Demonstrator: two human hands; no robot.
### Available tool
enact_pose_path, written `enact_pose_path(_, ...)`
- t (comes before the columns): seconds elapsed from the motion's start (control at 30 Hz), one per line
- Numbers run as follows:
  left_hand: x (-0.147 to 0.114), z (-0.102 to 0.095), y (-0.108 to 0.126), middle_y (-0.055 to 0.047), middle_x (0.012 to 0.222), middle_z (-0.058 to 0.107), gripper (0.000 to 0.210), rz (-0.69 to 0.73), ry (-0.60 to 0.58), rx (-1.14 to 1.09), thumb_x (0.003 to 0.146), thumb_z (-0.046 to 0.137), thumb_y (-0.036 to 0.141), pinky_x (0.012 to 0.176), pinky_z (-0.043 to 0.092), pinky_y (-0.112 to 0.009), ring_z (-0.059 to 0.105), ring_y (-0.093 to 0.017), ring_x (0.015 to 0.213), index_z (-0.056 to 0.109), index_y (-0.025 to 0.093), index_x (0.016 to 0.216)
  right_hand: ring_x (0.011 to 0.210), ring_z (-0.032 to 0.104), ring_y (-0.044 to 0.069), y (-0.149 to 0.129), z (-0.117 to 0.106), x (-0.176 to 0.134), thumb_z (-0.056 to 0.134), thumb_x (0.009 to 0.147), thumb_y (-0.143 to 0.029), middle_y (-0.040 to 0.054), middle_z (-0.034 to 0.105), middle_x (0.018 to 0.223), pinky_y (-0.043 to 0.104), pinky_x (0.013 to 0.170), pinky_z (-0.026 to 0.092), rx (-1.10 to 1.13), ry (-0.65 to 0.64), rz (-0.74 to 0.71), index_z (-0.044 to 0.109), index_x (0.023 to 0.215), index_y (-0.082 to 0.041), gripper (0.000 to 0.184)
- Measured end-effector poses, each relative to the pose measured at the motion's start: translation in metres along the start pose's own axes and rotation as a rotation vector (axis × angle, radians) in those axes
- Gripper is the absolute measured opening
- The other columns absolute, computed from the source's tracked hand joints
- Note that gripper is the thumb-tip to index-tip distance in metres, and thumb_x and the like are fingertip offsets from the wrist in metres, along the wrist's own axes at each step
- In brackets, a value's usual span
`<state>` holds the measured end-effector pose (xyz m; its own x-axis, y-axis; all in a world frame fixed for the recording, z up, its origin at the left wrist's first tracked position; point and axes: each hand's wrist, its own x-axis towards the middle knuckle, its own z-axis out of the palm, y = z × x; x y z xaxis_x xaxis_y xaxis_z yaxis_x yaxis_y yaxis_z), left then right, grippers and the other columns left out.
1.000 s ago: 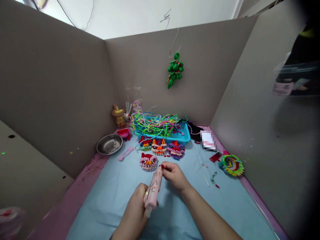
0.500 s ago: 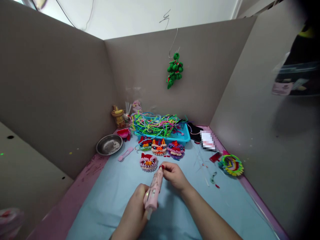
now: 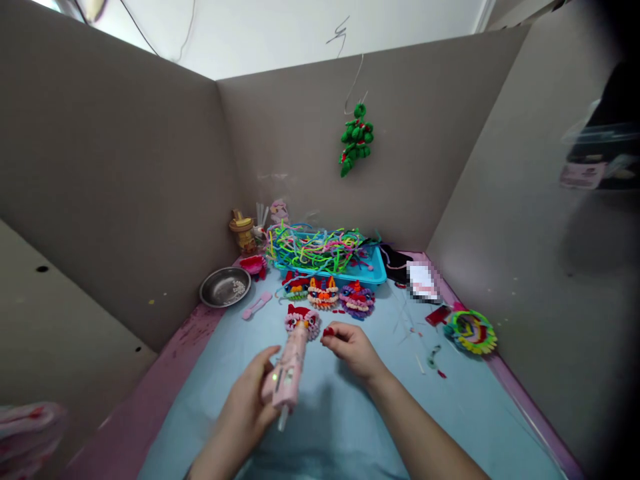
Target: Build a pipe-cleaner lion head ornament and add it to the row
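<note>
My left hand (image 3: pixel 253 390) grips a pink hot glue gun (image 3: pixel 289 373), with a glue stick (image 3: pixel 283 418) poking out of its rear end. The gun's nozzle overlaps the lower part of a red and pink pipe-cleaner lion head (image 3: pixel 295 313) on the cloth; I cannot tell whether they touch. Just right of that head, my right hand (image 3: pixel 353 350) pinches a small red fuzzy piece (image 3: pixel 328 331) between thumb and fingertips. Behind stand more lion heads, one orange and cream (image 3: pixel 323 293), one purple and red (image 3: pixel 357 299), and one red and green (image 3: pixel 296 287).
A blue tray (image 3: pixel 377 273) heaped with pipe cleaners (image 3: pixel 320 250) stands at the back. To its left are a metal bowl (image 3: pixel 225 288) with white bits and a pink strip-shaped tool (image 3: pixel 257 305). A bright ruffled ring (image 3: pixel 471 331) lies right. Grey partitions (image 3: pixel 310 147) enclose the table.
The glue gun in my left hand has moved left and away from the red piece. My right hand stays nearly in place, still pinching it. The view has shifted slightly.
</note>
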<state>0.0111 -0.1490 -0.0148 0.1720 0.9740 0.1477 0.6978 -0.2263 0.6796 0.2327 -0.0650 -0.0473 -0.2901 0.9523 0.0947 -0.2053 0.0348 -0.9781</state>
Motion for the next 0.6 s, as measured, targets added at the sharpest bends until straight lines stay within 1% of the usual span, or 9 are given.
enact_pose_path(0.07, 0.0, -0.02, -0.024, -0.012, 0.104, 0.061, 0.057, -0.072, 0.106, 0.151, 0.075, 0.052, 0.037, 0.07, 0.05, -0.03, 0.062, -0.022, 0.084, 0.037, 0.014, 0.126, 0.053, 0.034, 0.009, -0.001, 0.0, 0.0, 0.069, 0.067, -0.035, -0.0038, 0.043, 0.056, 0.023, 0.053, 0.027, -0.002, 0.01, 0.017, 0.058, 0.061, -0.015, 0.023)
enact_pose_path(0.17, -0.002, -0.051, -0.063, -0.015, 0.112, 0.059, 0.046, -0.159, 0.187, 0.385, 0.08, 0.042, 0.037, 0.078, 0.048, -0.036, 0.06, -0.026, 0.095, 0.046, 0.013, 0.119, 0.051, 0.031, 0.008, -0.001, 0.002, 0.001, 0.069, 0.066, -0.035, -0.005, 0.04, 0.053, 0.023, 0.051, 0.025, 0.017, 0.034, 0.047, 0.058, 0.06, -0.016, 0.024)
enact_pose_path(0.27, -0.006, -0.074, -0.096, -0.017, 0.105, 0.061, 0.041, -0.228, 0.161, 0.627, 0.082, 0.037, 0.036, 0.082, 0.045, -0.042, 0.057, -0.031, 0.097, 0.054, 0.011, 0.11, 0.049, 0.029, 0.008, -0.002, 0.003, 0.001, 0.07, 0.065, -0.037, -0.0059, 0.038, 0.051, 0.023, 0.05, 0.022, 0.036, 0.04, 0.066, 0.057, 0.059, -0.016, 0.025)
enact_pose_path(0.33, -0.008, -0.085, -0.111, -0.015, 0.105, 0.061, 0.039, -0.346, 0.125, 0.763, 0.084, 0.032, 0.033, 0.077, 0.044, -0.047, 0.056, -0.034, 0.096, 0.056, 0.015, 0.11, 0.048, 0.028, 0.007, -0.001, 0.003, 0.002, 0.071, 0.064, -0.037, -0.0058, 0.039, 0.051, 0.023, 0.048, 0.021, 0.039, 0.041, 0.071, 0.058, 0.06, -0.015, 0.025)
enact_pose_path(0.4, -0.008, -0.093, -0.119, -0.013, 0.106, 0.06, 0.04, -0.428, 0.092, 0.834, 0.087, 0.029, 0.032, 0.072, 0.044, -0.047, 0.055, -0.035, 0.093, 0.056, 0.019, 0.112, 0.047, 0.026, 0.006, 0.0, 0.002, 0.002, 0.07, 0.064, -0.036, -0.0058, 0.04, 0.05, 0.023, 0.047, 0.019, 0.045, 0.04, 0.082, 0.059, 0.06, -0.015, 0.025)
enact_pose_path(0.43, -0.007, -0.096, -0.12, -0.013, 0.107, 0.06, 0.04, -0.446, 0.1, 0.859, 0.087, 0.029, 0.033, 0.071, 0.044, -0.047, 0.055, -0.035, 0.093, 0.056, 0.02, 0.113, 0.046, 0.026, 0.006, 0.001, 0.001, 0.002, 0.07, 0.064, -0.036, -0.0058, 0.04, 0.05, 0.023, 0.046, 0.018, 0.054, 0.039, 0.091, 0.059, 0.061, -0.014, 0.025)
enact_pose_path(0.47, -0.005, -0.098, -0.119, -0.013, 0.107, 0.058, 0.04, -0.451, 0.138, 0.886, 0.087, 0.03, 0.035, 0.072, 0.044, -0.047, 0.054, -0.035, 0.094, 0.055, 0.02, 0.114, 0.045, 0.025, 0.006, 0.002, 0.001, 0.002, 0.07, 0.064, -0.036, -0.0058, 0.04, 0.049, 0.023, 0.045, 0.017, 0.067, 0.036, 0.102, 0.06, 0.061, -0.014, 0.024)
enact_pose_path(0.53, 0.002, -0.095, -0.111, -0.016, 0.11, 0.055, 0.041, -0.425, 0.295, 0.925, 0.085, 0.036, 0.037, 0.074, 0.044, -0.048, 0.05, -0.038, 0.099, 0.055, 0.017, 0.115, 0.043, 0.025, 0.005, 0.002, 0.0, 0.002, 0.069, 0.064, -0.035, -0.0056, 0.041, 0.048, 0.023, 0.044, 0.015, 0.1, 0.036, 0.123, 0.06, 0.06, -0.014, 0.024)
enact_pose_path(0.6, 0.012, -0.082, -0.093, -0.018, 0.11, 0.053, 0.039, -0.331, 0.479, 0.857, 0.083, 0.04, 0.036, 0.077, 0.043, -0.049, 0.049, -0.037, 0.101, 0.057, 0.014, 0.111, 0.042, 0.027, 0.005, 0.001, 0.0, 0.002, 0.069, 0.064, -0.034, -0.0052, 0.042, 0.047, 0.022, 0.044, 0.015, 0.137, 0.041, 0.139, 0.06, 0.059, -0.013, 0.023)
